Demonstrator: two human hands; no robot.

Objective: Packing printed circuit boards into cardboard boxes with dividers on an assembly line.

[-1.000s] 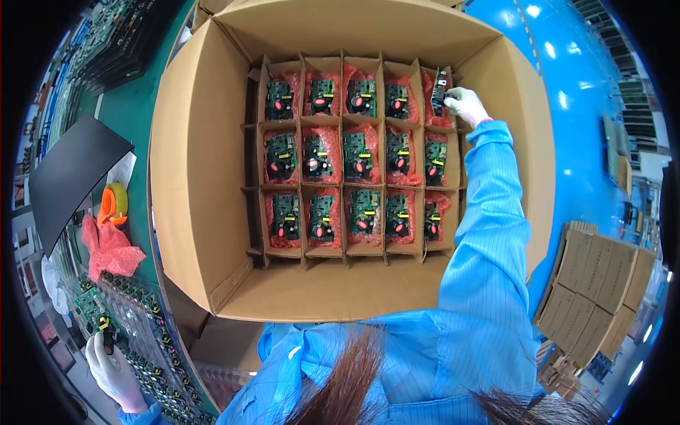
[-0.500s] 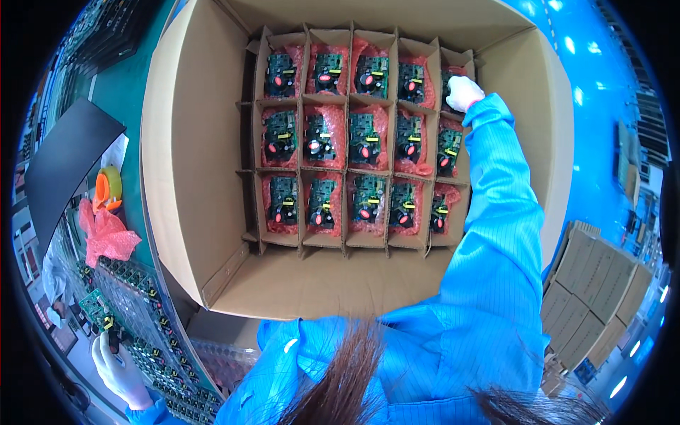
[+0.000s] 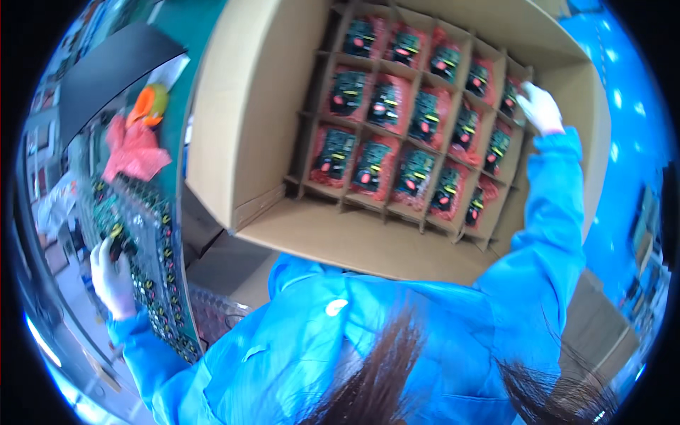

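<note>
My left hand [image 3: 113, 280], in a white glove, grips a green circuit board [image 3: 112, 218] by its dark component, above the board-covered bench on the left. My right hand [image 3: 541, 110], also white-gloved, is inside a big cardboard box [image 3: 237, 99] at its far right cell. Its fingers are slightly apart beside the circuit board in that cell [image 3: 509, 97] and seem to hold nothing. Cardboard dividers [image 3: 363, 132] split the box into rows of cells. Each cell holds a circuit board, such as the middle one [image 3: 426, 117], most visibly wrapped in pink bubble wrap [image 3: 443, 103].
On the bench lie rows of circuit boards [image 3: 166, 262], crumpled pink bubble wrap [image 3: 134, 152] and an orange-and-yellow tape roll [image 3: 149, 105]. A dark panel [image 3: 117, 67] stands behind them. Brown cartons [image 3: 595, 319] are stacked at the lower right on the blue floor [image 3: 623, 170].
The view has turned, so the box appears tilted and farther right. My left hand has moved up along the bench with the board. My right hand has drawn slightly back from the far right cell.
</note>
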